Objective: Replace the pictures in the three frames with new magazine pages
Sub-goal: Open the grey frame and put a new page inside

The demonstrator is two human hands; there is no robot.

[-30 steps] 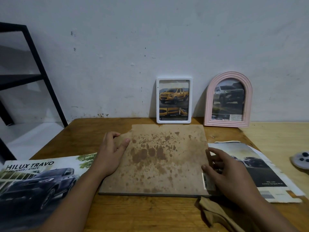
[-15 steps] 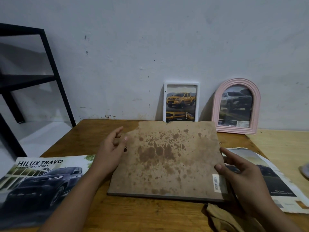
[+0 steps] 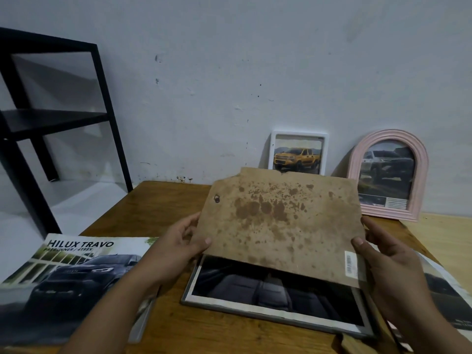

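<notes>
Head view: wooden table (image 3: 163, 200), white wall (image 3: 255, 72).

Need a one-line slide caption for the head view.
Both hands lift stained backing board off grey frame, exposing its picture.

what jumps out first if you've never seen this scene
The stained brown backing board held up mid-frame by the left hand and right hand, over a grey frame lying on the table. Behind, a white frame and pink arched frame lean against the wall.
</notes>
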